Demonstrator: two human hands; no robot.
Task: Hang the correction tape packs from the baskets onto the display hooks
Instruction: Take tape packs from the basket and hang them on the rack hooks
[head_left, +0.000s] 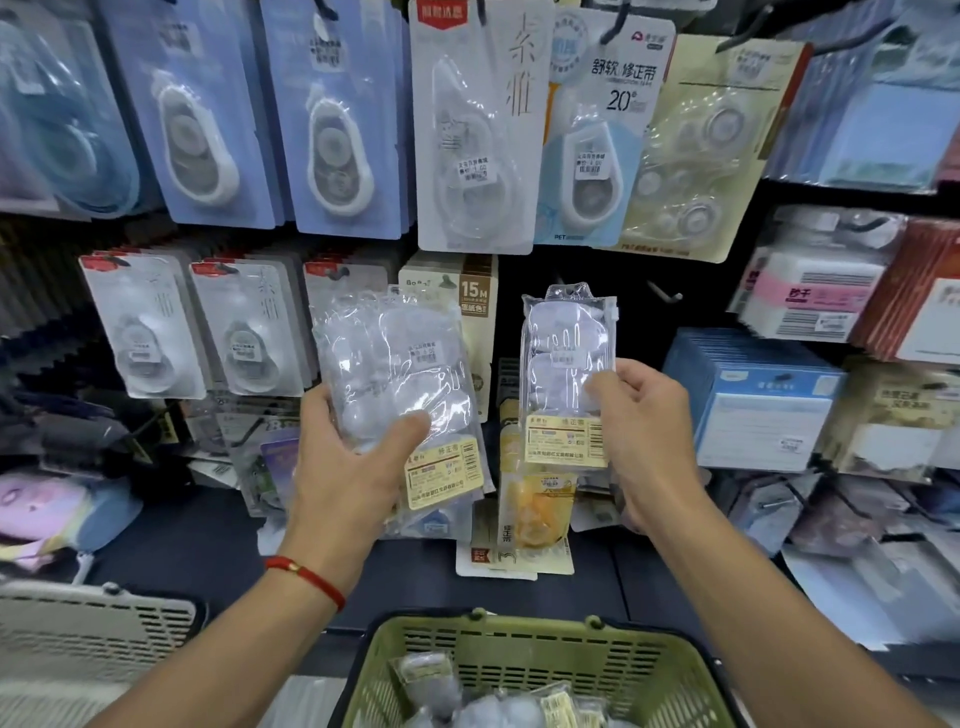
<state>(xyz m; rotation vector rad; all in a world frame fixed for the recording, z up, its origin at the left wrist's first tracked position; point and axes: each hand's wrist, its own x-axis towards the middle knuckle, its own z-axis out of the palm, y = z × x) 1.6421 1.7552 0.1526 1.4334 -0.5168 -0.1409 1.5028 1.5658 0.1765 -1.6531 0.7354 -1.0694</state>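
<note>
My left hand (345, 457) grips a small stack of clear correction tape packs (400, 364) with yellow labels, thumb across the front. My right hand (644, 415) pinches a single clear pack (566, 364) upright by its right edge, its top hole up near a dark gap in the display. A bare display hook (665, 293) juts out just right of that pack. The green basket (498, 654) sits below my arms and holds several more packs (498, 701).
Carded correction tapes hang in rows above and at left (467, 130). Blue and white boxed goods (753, 395) fill shelves at right. A grey basket (93, 623) stands lower left. Orange-yellow packs (535, 514) hang beneath my hands.
</note>
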